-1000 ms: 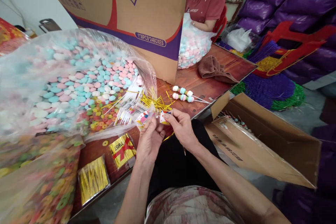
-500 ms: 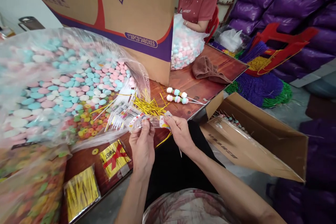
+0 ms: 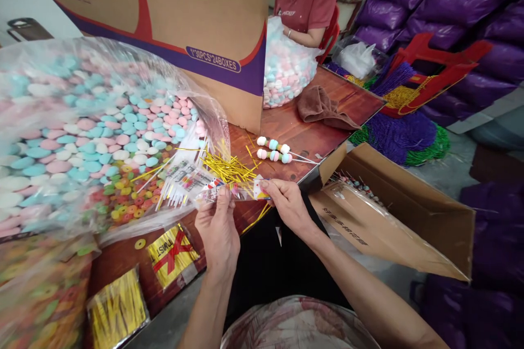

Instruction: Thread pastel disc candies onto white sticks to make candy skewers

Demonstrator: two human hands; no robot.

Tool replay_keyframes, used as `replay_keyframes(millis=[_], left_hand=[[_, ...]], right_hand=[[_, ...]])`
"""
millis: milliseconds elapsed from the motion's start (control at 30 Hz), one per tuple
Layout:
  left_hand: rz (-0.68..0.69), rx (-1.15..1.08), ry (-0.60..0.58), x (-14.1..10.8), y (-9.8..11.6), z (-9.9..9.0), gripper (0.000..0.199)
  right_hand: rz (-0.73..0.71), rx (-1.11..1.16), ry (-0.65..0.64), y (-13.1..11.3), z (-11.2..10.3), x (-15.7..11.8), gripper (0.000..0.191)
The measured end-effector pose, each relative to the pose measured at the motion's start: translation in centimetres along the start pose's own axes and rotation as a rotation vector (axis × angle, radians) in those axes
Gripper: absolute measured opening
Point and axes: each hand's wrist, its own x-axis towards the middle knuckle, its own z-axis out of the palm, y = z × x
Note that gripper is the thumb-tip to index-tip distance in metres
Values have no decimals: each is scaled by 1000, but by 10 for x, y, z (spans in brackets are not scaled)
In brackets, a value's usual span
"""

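My left hand (image 3: 219, 226) pinches one end of a clear printed wrapper (image 3: 241, 191) at the table's front edge. The wrapper's other end, with a white printed part, is held between the fingers of my right hand (image 3: 286, 204). Just behind them lie loose gold twist ties (image 3: 229, 166) and, to the left, white sticks (image 3: 170, 193) with printed wrappers over them. Two candy skewers (image 3: 275, 156) of pink, white and blue pieces rest on the table beyond my right hand. Ring candies (image 3: 126, 202) are heaped left of the sticks.
A big bag of pastel candies (image 3: 94, 136) fills the left. Behind stands a tall carton (image 3: 204, 27). A person (image 3: 307, 0) sits beyond another candy bag (image 3: 286, 71). A brown cloth (image 3: 323, 108) lies behind; an open box (image 3: 393, 212) stands right. Twist-tie packs (image 3: 118, 305) lie front left.
The view has shifted slightly, moving the table things a little left. My hands are slightly farther apart, with more of the wrapper showing between them.
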Motion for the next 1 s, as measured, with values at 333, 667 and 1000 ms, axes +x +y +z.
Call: replay_keyframes(millis=[333,667,1000], left_hand=[[-111,-80,120,20,7,-10,28],[-193,-102,149,27,13,-18,18],[-172,-77,135,27,11,-19,21]], right_hand=[[-356,-1116,373,20,-78,43,16],[-424,-592,331,23,-65,21,18],[-521,-423,282,-2,-55,-22,12]])
